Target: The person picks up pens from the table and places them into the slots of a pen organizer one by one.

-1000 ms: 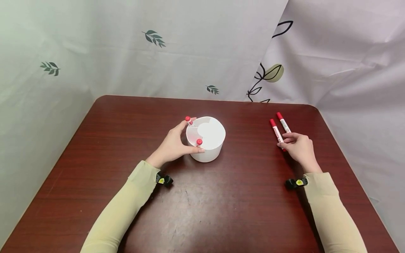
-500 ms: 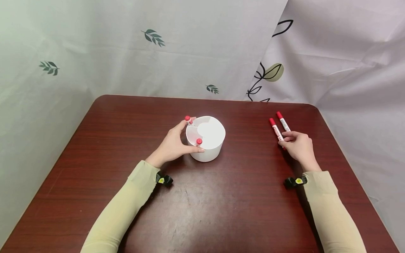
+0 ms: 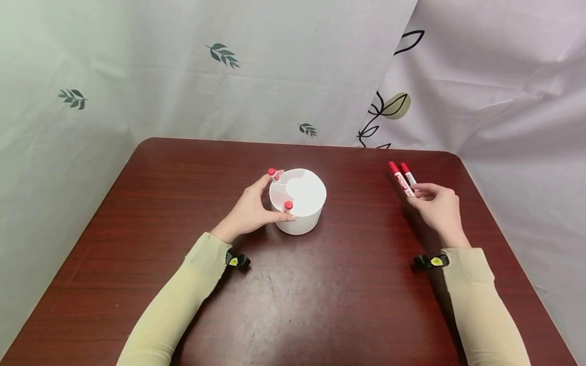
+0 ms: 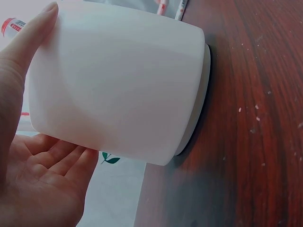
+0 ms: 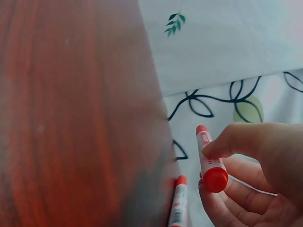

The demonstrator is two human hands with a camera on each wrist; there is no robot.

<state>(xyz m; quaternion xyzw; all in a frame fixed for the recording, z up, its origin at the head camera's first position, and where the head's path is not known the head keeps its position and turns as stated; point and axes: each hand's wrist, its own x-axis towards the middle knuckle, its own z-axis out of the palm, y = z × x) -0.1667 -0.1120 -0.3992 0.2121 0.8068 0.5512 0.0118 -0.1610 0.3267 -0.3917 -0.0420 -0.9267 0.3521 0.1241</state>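
Note:
A white round container [image 3: 311,203] with inner compartments stands on the table. My left hand [image 3: 247,209] grips its left side, thumb at the near wall and fingers at the far wall. Two red-capped markers stand in it, one at the far rim [image 3: 273,175] and another by my thumb [image 3: 288,205]. Over at the right, my right hand [image 3: 440,209] pinches a red-and-white marker [image 3: 401,179] between thumb and fingers; the right wrist view shows this marker [image 5: 205,146] raised off the tabletop. Beside it a second marker [image 3: 408,174] lies on the table, partly hidden by the hand.
The dark red-brown wooden table [image 3: 320,295] has rounded far corners. Behind it hangs a pale curtain [image 3: 165,76] with leaf prints. A black strap-mounted camera sits at each wrist, the left one [image 3: 238,261] and the right one [image 3: 430,262].
My right hand has taken hold of the nearer marker and lifted it from the table, moving slightly up and away. The left hand and container have stayed in place.

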